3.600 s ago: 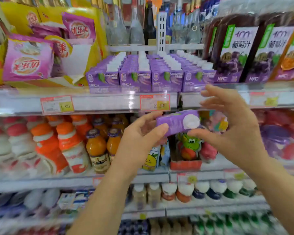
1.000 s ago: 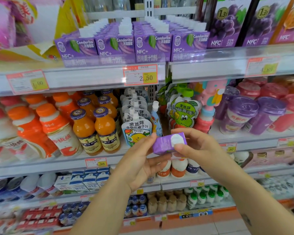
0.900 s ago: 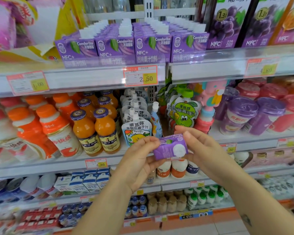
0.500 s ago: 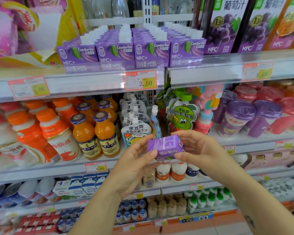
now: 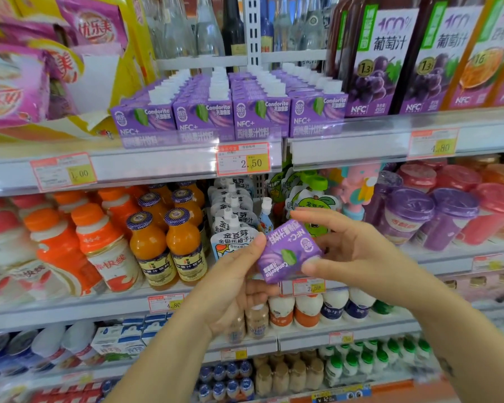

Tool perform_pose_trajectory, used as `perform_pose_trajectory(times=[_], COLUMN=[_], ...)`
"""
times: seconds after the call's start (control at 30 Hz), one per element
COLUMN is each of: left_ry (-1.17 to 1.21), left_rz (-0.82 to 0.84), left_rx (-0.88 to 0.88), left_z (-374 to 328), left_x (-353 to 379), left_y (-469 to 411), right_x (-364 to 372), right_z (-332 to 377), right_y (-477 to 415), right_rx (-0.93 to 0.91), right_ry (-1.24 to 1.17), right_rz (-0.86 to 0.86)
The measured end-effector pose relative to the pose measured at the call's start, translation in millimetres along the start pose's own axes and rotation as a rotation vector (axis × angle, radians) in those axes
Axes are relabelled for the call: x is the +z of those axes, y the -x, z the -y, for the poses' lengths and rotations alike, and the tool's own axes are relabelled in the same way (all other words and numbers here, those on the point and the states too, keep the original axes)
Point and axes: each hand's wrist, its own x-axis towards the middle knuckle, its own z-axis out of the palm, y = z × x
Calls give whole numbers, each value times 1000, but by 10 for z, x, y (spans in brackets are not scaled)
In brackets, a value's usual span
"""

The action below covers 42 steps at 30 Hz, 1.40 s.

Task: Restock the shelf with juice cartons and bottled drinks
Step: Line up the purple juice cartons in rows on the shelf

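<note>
Carton: a small purple juice carton point(image 5: 288, 251) is held between both hands in front of the middle shelf, tilted, with its print upside down.
Left hand: the left hand point(image 5: 230, 289) grips the carton's left edge, thumb on top and fingers curled beneath.
Right hand: the right hand point(image 5: 358, 257) pinches the right end, thumb at the lower corner and fingers behind.
Done: above the hands, four rows of matching purple cartons point(image 5: 230, 112) stand upright on the upper shelf point(image 5: 157, 167), and all four reach the front.
Left: this carton is not yet shelved. It probably has to be turned upright and lifted up to those rows. How much other stock remains cannot be told.
In the way: the upper shelf's clear front lip and the 2.50 price tag point(image 5: 243, 159) lie on the path up. No open slot shows in the front row.
Around: orange bottles point(image 5: 184, 245) stand left of the hands, white pouches point(image 5: 234, 225) just behind them, purple cups point(image 5: 408, 216) to the right, and tall grape juice bottles point(image 5: 381, 53) above right.
</note>
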Motion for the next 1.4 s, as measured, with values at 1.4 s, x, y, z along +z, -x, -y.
perform_pose_trajectory(times=[1.4], left_ry=[-1150], left_rz=[-438], left_rx=[576], left_z=[-2344], left_x=[-618], left_y=[-600], right_x=[-770], right_z=[1420], right_y=[-2989], right_rx=[-110], right_ry=[1246], right_rz=[-14])
